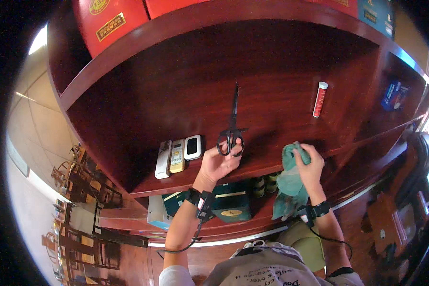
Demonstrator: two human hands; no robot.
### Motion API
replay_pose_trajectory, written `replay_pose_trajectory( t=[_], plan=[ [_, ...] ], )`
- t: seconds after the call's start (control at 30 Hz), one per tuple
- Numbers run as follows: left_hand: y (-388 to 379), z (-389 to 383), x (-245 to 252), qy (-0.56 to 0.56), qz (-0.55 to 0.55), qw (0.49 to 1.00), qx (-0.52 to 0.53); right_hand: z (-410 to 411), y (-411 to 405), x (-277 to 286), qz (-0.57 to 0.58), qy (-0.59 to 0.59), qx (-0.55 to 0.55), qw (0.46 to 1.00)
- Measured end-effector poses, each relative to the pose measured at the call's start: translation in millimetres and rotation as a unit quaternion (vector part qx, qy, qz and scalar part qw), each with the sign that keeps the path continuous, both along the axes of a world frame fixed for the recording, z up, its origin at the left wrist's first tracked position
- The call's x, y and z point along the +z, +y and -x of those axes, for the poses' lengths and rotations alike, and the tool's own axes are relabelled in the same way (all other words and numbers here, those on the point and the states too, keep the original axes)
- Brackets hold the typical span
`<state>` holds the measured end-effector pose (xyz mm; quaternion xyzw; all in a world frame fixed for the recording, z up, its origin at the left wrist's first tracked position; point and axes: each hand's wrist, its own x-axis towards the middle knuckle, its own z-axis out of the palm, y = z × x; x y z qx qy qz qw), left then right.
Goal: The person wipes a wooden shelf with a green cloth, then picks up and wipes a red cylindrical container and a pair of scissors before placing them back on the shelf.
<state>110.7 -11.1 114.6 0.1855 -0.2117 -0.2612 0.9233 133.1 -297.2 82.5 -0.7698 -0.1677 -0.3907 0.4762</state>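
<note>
My left hand (222, 160) grips a pair of black-handled scissors (232, 132) by the finger loops, over the front part of a dark red wooden shelf (271, 103). The blades look closed and point toward the back of the shelf. To the right, my right hand (310, 162) pinches a green cloth (290, 178), which hangs down past the shelf's front edge. Left of my left hand stand a small white box with a dark window (193, 147), a remote control (177, 156) and a narrow white box (163, 159). A red tube with a white cap (320, 100) lies farther back at right.
Red boxes (114, 25) and a blue box (375, 16) sit on the shelf above. Dark green boxes (232, 203) and several jars (264, 184) fill the compartment below. A blue package (393, 95) is in the right-hand compartment. A light green stool (309, 245) stands near my body.
</note>
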Motion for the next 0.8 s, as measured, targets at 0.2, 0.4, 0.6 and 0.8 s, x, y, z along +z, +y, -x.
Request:
replay_pose_trajectory(
  t=[0.2,0.4,0.6,0.8],
  plan=[
    [-15.6,2.8,-7.7,0.090,-0.080,0.991,0.051,16.3,46.1,50.8,0.094,-0.172,0.066,0.978],
    [-27.2,13.5,-7.5,0.070,-0.104,0.992,0.018,-5.0,69.1,70.3,0.226,-0.218,-0.034,0.949],
    [-13.3,32.2,-9.6,0.047,-0.065,0.997,-0.010,-58.0,16.8,84.3,0.138,-0.114,-0.159,0.971],
    [-10.0,39.7,-10.0,0.087,-0.009,0.996,0.034,-32.1,23.5,99.0,0.018,-0.181,-0.100,0.978]
  ],
)
